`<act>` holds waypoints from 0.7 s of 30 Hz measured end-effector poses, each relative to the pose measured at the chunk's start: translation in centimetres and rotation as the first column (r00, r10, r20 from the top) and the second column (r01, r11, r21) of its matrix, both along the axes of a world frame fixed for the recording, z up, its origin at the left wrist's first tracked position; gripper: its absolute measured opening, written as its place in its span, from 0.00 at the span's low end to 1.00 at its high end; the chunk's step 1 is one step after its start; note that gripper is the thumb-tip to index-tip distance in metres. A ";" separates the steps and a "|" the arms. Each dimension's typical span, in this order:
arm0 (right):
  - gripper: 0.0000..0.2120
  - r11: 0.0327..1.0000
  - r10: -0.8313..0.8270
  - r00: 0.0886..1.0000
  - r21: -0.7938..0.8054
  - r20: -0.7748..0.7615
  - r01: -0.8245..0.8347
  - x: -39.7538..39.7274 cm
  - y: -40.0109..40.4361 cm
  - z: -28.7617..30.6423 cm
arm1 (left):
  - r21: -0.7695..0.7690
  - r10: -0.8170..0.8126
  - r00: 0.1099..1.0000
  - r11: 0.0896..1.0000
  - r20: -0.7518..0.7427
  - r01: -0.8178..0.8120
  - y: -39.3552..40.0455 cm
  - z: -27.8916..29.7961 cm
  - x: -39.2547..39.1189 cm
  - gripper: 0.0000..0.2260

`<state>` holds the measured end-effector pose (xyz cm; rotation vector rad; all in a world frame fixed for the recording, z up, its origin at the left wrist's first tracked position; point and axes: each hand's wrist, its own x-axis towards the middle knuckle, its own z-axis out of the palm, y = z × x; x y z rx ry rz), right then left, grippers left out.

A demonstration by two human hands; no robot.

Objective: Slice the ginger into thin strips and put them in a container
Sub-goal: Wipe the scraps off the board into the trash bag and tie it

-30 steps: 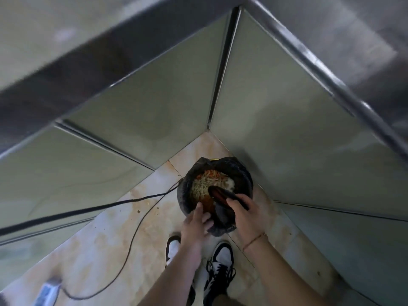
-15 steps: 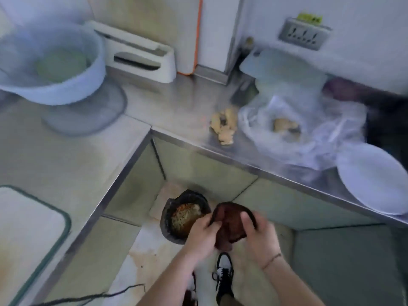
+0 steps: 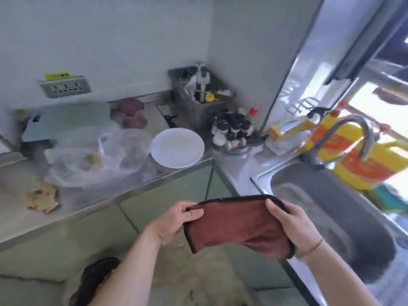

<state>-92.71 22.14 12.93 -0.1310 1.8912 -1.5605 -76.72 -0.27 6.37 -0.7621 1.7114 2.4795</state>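
A brown cloth (image 3: 238, 224) is stretched flat between my two hands, in front of the counter corner. My left hand (image 3: 174, 221) pinches its left edge and my right hand (image 3: 291, 224) grips its right edge. A knobbly piece of ginger (image 3: 42, 197) lies on the steel counter (image 3: 92, 202) at the left. More ginger sits inside a clear plastic bag (image 3: 88, 162) behind it. An empty white plate (image 3: 176, 147) stands on the counter to the right of the bag.
A steel sink (image 3: 326, 208) with a curved tap (image 3: 357, 133) lies to the right. Spice jars (image 3: 231, 129) and a utensil holder (image 3: 198, 93) crowd the back corner. A black bin (image 3: 92, 281) stands on the floor at lower left.
The view has swung up from the floor bin to the counter and sink. My hands lifted the bunched cloth away from the bin and spread it out flat.
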 end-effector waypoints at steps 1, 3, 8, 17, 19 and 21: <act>0.10 0.999 -0.052 0.997 -0.008 0.059 0.052 -1.0 1.9 0.3 | 0.146 -0.002 0.998 0.989 -0.055 0.010 1.4 0.9 -2.1 0.25; 0.11 0.989 -0.130 0.976 -0.041 0.175 0.139 -3.2 5.4 0.2 | 0.399 0.050 0.994 0.917 -0.095 -0.008 5.0 1.6 -6.7 0.27; 0.09 0.914 -0.375 0.883 -0.046 0.283 0.403 -9.1 12.0 -2.3 | 0.656 -0.017 0.997 0.752 -0.079 0.065 15.5 -0.8 -17.1 0.47; 0.10 0.864 0.130 0.929 0.500 -0.346 0.065 -15.8 13.7 -3.7 | 0.679 -0.074 0.997 0.732 -0.003 0.057 25.4 -3.6 -27.3 0.42; 0.10 0.872 -0.090 0.913 0.411 -0.399 0.266 -19.0 14.3 -3.7 | 0.707 -0.035 0.998 0.707 0.059 -0.017 25.5 -4.1 -28.4 0.37; 0.12 0.863 -0.192 0.900 0.368 -0.391 0.345 -23.1 14.8 -4.5 | 0.709 -0.003 0.994 0.701 0.112 -0.078 25.3 -4.7 -29.8 0.29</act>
